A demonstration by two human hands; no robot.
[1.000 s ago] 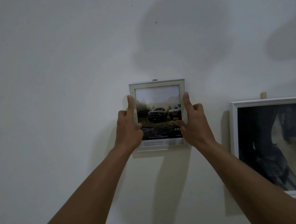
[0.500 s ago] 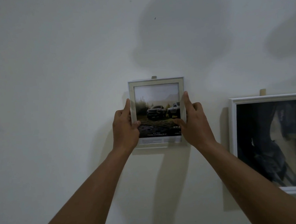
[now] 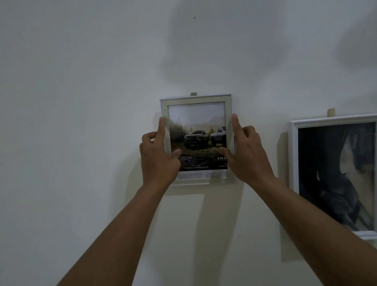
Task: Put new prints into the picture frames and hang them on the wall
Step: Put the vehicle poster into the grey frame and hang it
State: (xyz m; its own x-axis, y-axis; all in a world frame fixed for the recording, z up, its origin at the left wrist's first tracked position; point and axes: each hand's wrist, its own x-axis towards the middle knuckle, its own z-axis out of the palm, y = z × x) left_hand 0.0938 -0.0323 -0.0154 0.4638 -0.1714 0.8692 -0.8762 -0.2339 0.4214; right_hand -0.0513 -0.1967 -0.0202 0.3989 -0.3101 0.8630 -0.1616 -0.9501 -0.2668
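We seem to be seating the small frame (image 3: 195, 100) on its hook (image 3: 193, 94); left hand (image 3: 158, 157) and right hand (image 3: 246, 153) grip its sides; next, level it, then release

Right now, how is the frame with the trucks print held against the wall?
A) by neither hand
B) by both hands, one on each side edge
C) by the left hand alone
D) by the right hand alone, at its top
B: the left hand pinches the left edge of the trucks frame and the right hand pinches its right edge, with both thumbs on the front.
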